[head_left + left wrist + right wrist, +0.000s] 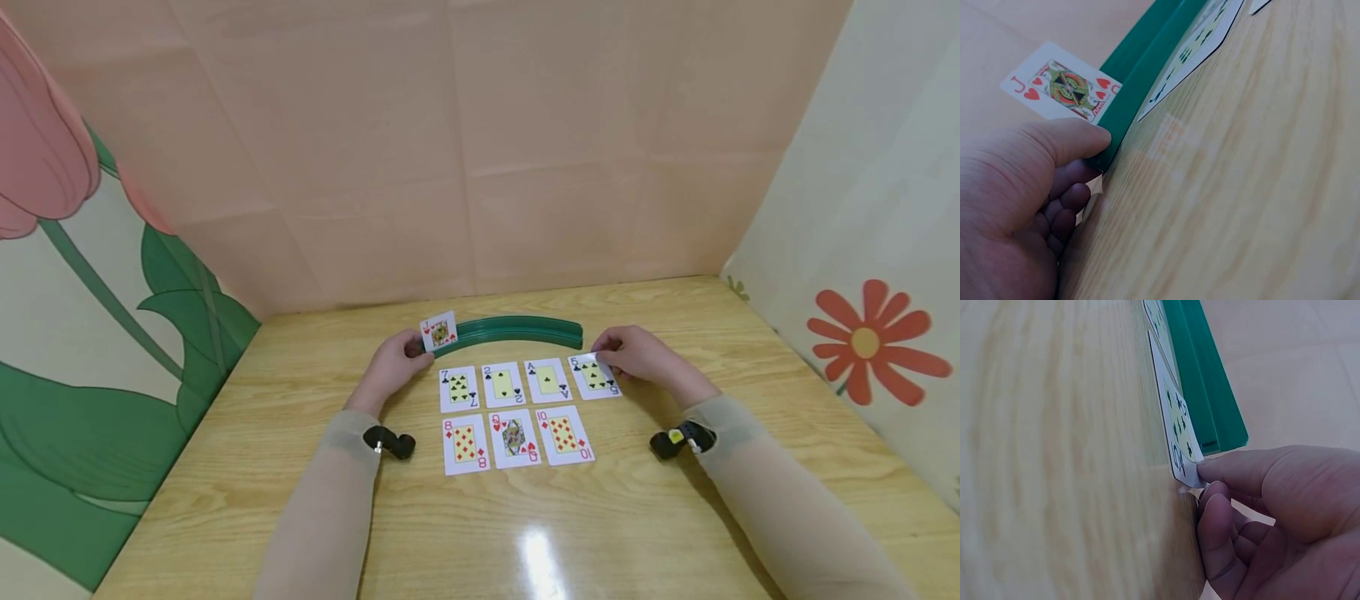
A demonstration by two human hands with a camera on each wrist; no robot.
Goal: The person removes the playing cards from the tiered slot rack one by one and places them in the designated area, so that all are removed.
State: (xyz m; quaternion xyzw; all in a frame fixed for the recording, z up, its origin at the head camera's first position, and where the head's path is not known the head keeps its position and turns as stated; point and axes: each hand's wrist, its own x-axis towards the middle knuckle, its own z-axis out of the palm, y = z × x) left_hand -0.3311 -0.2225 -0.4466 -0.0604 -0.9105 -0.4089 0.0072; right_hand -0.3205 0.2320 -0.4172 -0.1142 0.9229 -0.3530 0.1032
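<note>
A curved green card holder (517,331) lies at the back of the cards, and the jack of hearts (439,332) stands upright in its left end. My left hand (392,367) grips that end, thumb (1088,139) on the front face just below the jack. At the right end of the nearer-to-holder row, my right hand (641,357) pinches the edge of the five of clubs (592,377) between thumb and fingers. In the right wrist view this card's (1175,422) gripped corner bends up slightly, close to the holder's right end (1225,425).
Face up in that row lie the seven of clubs (459,389), a black two (502,385) and the ace of clubs (548,381). Closer to me are the eight of diamonds (465,445), queen of hearts (515,438) and ten of diamonds (566,435). A pink-covered wall (480,167) rises behind the wooden table (300,467).
</note>
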